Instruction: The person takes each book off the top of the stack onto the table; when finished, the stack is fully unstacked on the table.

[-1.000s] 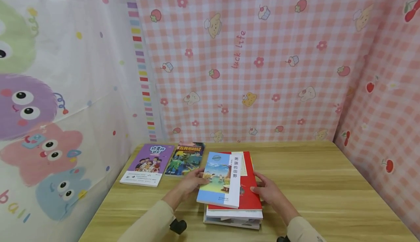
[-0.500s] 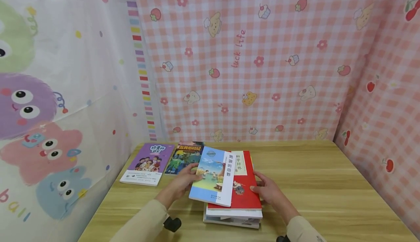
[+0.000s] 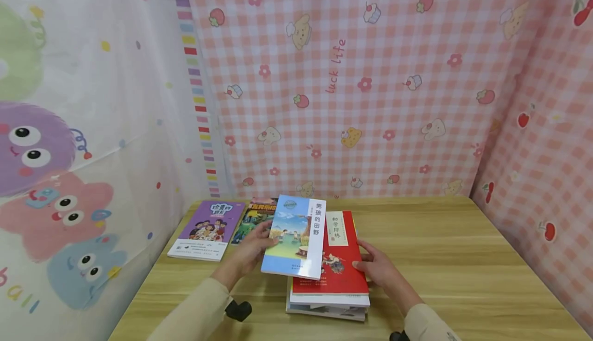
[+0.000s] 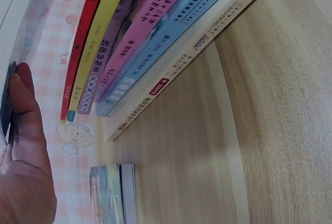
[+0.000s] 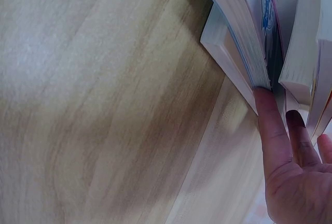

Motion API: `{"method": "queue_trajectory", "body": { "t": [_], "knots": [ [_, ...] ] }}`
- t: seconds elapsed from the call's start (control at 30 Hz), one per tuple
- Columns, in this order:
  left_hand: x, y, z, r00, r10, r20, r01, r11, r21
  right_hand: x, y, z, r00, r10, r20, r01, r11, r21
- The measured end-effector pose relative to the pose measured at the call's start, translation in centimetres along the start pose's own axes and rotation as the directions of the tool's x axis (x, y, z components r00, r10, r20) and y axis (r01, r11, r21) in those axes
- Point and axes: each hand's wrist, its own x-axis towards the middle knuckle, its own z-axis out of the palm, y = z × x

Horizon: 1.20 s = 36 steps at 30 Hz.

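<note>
In the head view my left hand (image 3: 254, 244) grips a blue-and-white paperback book (image 3: 293, 235) by its left edge, thumb on the cover. The book is raised and overlaps the left side of a red book (image 3: 345, 274), the top one of a stack. My right hand (image 3: 377, 266) holds the red book at its right edge, thumb on the cover. In the right wrist view, fingers of the right hand (image 5: 293, 182) touch the page edges of the stacked books (image 5: 244, 32). The left wrist view shows the stack's coloured spines (image 4: 155, 53), with the left hand (image 4: 26, 151) beside the raised book.
A purple book (image 3: 208, 230) lies on the wooden table (image 3: 440, 258) at the back left. Next to it lies a dark green comic-style book (image 3: 250, 225), partly covered by the raised book. Printed cloth curtains (image 3: 370, 104) stand behind and at both sides.
My left hand has moved left and slightly up with the blue-and-white book, sliding it off the red book and uncovering more of the red cover. My right hand has stayed put.
</note>
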Motion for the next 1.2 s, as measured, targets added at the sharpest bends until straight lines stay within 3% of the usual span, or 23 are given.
{"method": "queue_trajectory", "body": {
  "t": [0.27,0.63,0.93,1.2],
  "knots": [
    [-0.8,1.0,-1.8,0.999,0.003,-0.043,-0.003,1.000,0.001,0.0,-0.3,0.2,1.000,0.001,0.002,-0.001,1.000,0.002],
    [-2.9,1.4,-6.4,0.996,0.003,-0.090,-0.002,1.000,0.006,-0.1,-0.5,0.2,1.000,-0.004,0.006,0.004,1.000,0.006],
    [-5.5,-0.2,-9.2,0.994,-0.048,-0.094,0.049,0.999,0.008,0.0,-0.2,0.2,1.000,-0.002,0.005,0.002,1.000,0.000],
    [-7.5,-2.6,-9.5,0.995,-0.101,-0.026,0.098,0.991,-0.093,-0.1,-0.1,0.1,1.000,0.005,-0.002,-0.005,1.000,0.005]
  ]
}}
